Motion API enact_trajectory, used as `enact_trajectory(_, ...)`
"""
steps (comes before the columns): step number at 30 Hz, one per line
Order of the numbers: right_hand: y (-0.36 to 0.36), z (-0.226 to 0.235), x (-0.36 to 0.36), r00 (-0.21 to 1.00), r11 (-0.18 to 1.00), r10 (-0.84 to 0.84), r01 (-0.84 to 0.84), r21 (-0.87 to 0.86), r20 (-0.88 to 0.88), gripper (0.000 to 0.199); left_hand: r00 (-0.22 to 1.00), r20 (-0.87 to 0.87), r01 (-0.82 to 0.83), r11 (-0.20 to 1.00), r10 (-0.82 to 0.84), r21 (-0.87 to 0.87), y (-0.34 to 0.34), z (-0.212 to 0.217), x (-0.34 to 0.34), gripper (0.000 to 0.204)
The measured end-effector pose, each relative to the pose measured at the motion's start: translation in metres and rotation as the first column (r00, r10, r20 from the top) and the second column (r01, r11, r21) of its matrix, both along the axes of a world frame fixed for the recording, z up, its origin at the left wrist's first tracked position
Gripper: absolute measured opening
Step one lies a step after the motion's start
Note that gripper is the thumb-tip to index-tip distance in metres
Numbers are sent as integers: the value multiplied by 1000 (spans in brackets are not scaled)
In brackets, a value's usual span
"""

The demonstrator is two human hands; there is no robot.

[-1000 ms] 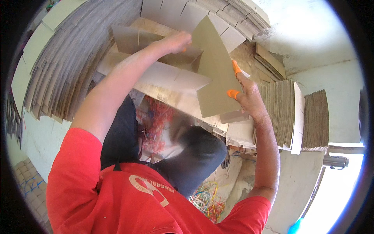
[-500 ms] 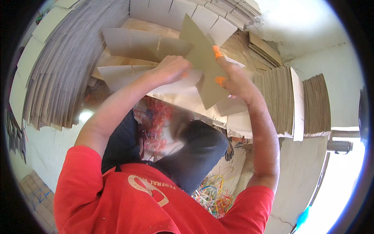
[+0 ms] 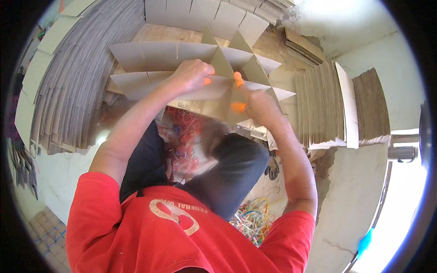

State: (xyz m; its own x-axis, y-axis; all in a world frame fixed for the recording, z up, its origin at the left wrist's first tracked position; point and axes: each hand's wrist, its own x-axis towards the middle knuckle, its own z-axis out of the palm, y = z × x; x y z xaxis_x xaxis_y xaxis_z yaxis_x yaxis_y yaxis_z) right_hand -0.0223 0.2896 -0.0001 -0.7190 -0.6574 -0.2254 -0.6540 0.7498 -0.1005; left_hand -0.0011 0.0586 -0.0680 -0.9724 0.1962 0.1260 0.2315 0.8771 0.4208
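- now gripped: left hand (image 3: pixel 191 75) closed on the long cardboard strip (image 3: pixel 150 84) of the divider grid (image 3: pixel 227 68).
- right hand (image 3: pixel 255 102), beside the grid's near edge, pinched a cross piece (image 3: pixel 239 98).
- best pressed straight into the slots, evenly.

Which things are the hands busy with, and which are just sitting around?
In use:
- left hand, on the long cardboard strips
- right hand, with orange-tipped fingers, on an upright cross piece

Lying about:
- stacked flat cardboard at left
- cardboard stacks standing at right
- coloured strap tangle on the floor
- dark glove
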Motion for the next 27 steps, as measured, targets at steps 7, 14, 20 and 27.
enact_trajectory(7, 168, 23, -58, 472, 933, -308, 319, -166, -826, 76, 959, -281, -3, 999, 16, 46, -7, 9, 28, 46)
enact_trajectory(14, 318, 73, -87, 583, 646, -723, 760, -65, -371, 67, 894, -441, -86, 996, 82, 11, -18, 5, 50, 43)
enact_trajectory(20, 324, 92, -98, 634, 659, -745, 747, -86, -208, 30, 926, -356, -116, 992, 127, 51, -26, 11, 63, 39)
enact_trajectory(27, 311, 69, -87, 507, 687, -691, 682, -250, -515, 23, 889, -435, -135, 989, 144, 53, -30, 15, 76, 40)
